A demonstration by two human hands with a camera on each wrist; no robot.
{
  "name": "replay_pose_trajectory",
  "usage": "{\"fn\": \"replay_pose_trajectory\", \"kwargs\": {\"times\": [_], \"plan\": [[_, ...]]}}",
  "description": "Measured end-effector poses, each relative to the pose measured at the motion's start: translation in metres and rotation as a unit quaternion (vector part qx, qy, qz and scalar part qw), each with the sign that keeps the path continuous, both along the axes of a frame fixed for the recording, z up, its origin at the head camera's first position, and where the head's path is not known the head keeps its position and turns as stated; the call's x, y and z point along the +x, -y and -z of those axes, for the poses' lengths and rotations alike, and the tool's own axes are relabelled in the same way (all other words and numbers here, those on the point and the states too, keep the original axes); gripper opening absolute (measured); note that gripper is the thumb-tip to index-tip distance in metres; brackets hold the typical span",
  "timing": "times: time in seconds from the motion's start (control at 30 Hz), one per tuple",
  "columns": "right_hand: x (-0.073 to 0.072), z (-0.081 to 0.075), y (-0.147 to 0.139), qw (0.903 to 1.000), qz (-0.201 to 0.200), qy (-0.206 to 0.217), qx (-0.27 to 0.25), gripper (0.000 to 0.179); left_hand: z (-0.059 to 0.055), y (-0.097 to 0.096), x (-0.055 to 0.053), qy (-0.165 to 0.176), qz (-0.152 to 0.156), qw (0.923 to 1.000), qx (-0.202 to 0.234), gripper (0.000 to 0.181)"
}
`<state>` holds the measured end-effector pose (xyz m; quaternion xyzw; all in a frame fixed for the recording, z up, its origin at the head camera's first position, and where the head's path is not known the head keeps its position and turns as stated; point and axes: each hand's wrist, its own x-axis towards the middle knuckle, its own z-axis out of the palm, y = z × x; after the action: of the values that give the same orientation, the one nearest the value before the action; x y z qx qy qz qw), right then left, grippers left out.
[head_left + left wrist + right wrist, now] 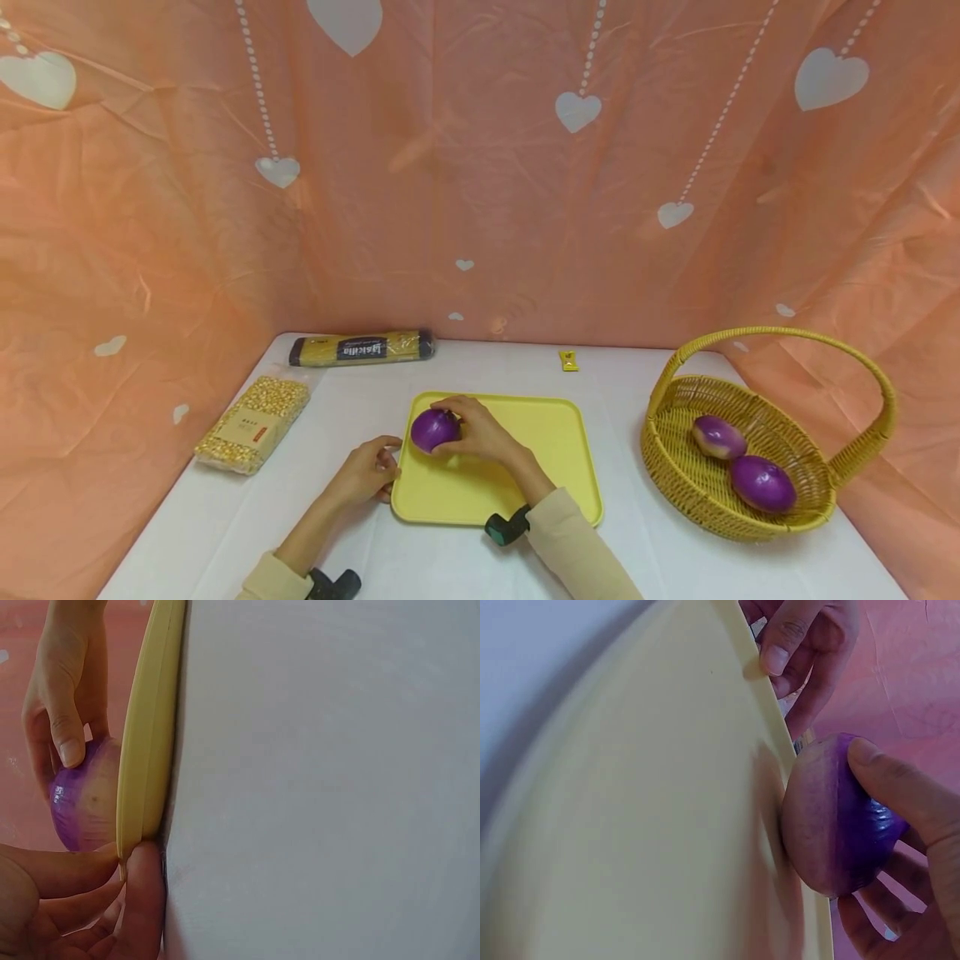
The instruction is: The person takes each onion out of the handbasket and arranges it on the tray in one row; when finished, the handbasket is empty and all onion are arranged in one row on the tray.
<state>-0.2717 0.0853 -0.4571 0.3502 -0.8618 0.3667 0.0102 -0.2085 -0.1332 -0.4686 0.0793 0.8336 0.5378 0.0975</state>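
Observation:
A round, glossy purple vegetable with a pale side sits at the far left corner of the yellow tray. Thumb and fingers of my right hand curl round it from the right, its pale side against the tray in the right wrist view. My left hand is at the tray's left edge and pinches the rim, thumb on one side and fingers on the other, as the left wrist view shows.
At the right stands a wicker basket with a tall handle, holding two more purple vegetables. A bag of corn kernels lies at the left, a pasta packet behind it. A small yellow wrapper lies at the back.

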Motion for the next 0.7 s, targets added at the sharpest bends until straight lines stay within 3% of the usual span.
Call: {"fn": "replay_pose_trajectory", "kwargs": {"times": [0.7], "plan": [[0.0024, -0.0024, 0.0018, 1.0, 0.001, -0.008, 0.001, 0.067, 0.0003, -0.0004, -0.0004, -0.002, -0.005, 1.0, -0.004, 0.043]]}}
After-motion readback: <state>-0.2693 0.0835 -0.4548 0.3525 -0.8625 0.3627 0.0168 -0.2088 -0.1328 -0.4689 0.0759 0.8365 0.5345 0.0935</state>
